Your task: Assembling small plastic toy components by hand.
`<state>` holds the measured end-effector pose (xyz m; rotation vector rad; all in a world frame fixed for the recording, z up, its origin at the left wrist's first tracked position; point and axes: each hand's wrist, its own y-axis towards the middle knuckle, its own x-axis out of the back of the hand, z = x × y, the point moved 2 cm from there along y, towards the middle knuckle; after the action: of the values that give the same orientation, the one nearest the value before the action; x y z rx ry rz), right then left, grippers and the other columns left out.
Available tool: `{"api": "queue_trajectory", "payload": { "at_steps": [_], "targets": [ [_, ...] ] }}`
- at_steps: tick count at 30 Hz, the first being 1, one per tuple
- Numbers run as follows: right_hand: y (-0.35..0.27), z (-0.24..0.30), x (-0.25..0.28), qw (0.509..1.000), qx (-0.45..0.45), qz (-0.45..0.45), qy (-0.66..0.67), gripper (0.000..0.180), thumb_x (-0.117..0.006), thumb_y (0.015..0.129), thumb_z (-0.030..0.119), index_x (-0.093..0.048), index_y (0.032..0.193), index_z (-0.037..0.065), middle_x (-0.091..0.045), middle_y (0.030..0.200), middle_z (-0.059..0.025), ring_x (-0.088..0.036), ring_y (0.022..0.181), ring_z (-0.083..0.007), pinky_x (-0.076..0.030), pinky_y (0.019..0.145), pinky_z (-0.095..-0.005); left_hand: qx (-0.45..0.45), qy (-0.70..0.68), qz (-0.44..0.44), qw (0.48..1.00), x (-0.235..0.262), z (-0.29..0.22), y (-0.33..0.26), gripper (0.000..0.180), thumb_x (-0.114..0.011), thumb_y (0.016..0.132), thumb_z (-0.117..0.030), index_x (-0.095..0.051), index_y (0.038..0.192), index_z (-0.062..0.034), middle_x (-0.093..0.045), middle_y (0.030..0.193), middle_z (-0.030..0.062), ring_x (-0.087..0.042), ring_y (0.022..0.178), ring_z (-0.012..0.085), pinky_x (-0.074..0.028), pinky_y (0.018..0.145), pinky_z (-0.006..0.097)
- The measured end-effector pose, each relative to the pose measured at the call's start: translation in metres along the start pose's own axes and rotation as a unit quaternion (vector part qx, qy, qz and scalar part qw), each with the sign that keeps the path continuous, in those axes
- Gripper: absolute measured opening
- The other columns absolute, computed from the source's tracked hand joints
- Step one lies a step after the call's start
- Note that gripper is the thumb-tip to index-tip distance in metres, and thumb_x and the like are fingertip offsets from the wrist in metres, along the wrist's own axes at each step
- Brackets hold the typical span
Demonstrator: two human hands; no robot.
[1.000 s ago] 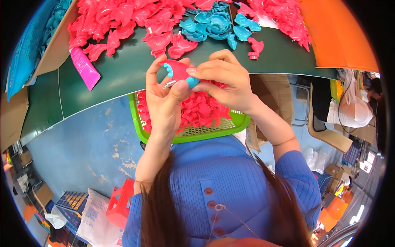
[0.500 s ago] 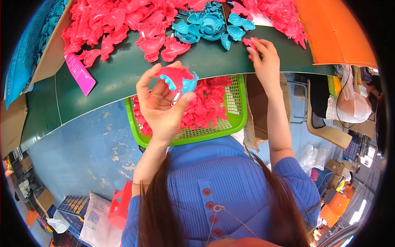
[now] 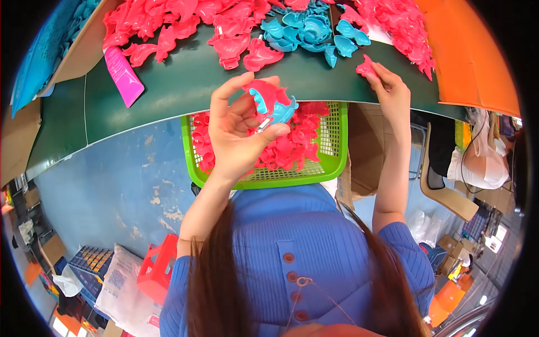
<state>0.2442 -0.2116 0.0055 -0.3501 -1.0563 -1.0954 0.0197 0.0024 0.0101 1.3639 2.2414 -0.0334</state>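
Note:
My left hand [image 3: 231, 140] is raised above the near edge of the green table, closed on a red-and-blue plastic part [image 3: 274, 100]. A short silver metal pin [image 3: 264, 124] shows at its lower side, by my thumb. Further right, my right hand [image 3: 395, 94] pinches a small red plastic piece [image 3: 366, 66] between thumb and fingertips, just over the tabletop. Below my left hand, partly hidden by it, a green basket [image 3: 340, 147] holds many red plastic pieces [image 3: 292, 145].
Red plastic shells [image 3: 168, 39] heap along the far side of the green table [image 3: 185, 84], with blue shells [image 3: 309, 31] among them. A pink tube [image 3: 124, 78] lies at left. A blue-lined carton [image 3: 42, 53] and an orange panel [image 3: 469, 53] flank the table.
The whole view has shifted, so things sit further right. My right hand has drawn a little toward me with its red piece, which shows more now. My left hand keeps its hold.

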Motion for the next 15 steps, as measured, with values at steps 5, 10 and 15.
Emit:
{"api": "queue_trajectory", "payload": {
  "at_steps": [5,10,15],
  "targets": [
    [-0.004,0.030,-0.014,0.985,0.029,-0.072,-0.151,0.040,-0.071,0.074,0.028,-0.064,0.104,0.002,-0.063,0.090,-0.0132,-0.061,0.081,-0.0249,-0.045,0.076,-0.0308,-0.017,0.032,-0.007,0.999,-0.002,0.002,-0.003,0.074,-0.072,0.067,0.007,-0.031,0.127,-0.0058,-0.050,0.122,0.0222,-0.056,0.106,0.0258,-0.051,0.085,0.034],
    [-0.006,0.019,-0.012,0.995,0.013,-0.063,-0.079,0.041,-0.072,0.073,0.019,-0.062,0.108,0.000,-0.064,0.096,-0.0118,-0.061,0.085,-0.0200,-0.046,0.078,-0.0277,-0.031,0.037,-0.017,0.999,0.002,0.000,-0.004,0.073,-0.072,0.067,0.007,-0.031,0.127,-0.0056,-0.050,0.122,0.0215,-0.057,0.105,0.0253,-0.052,0.084,0.035],
    [-0.035,0.110,0.012,0.914,0.039,0.064,0.400,0.044,-0.072,0.070,0.003,-0.059,0.111,-0.002,-0.059,0.110,-0.0128,-0.056,0.098,-0.0169,-0.044,0.087,-0.0300,0.014,-0.024,-0.009,1.000,-0.006,0.005,-0.005,0.074,-0.072,0.069,0.005,-0.029,0.128,-0.0049,-0.051,0.121,0.0207,-0.056,0.106,0.0247,-0.051,0.086,0.035]
  ]
}}
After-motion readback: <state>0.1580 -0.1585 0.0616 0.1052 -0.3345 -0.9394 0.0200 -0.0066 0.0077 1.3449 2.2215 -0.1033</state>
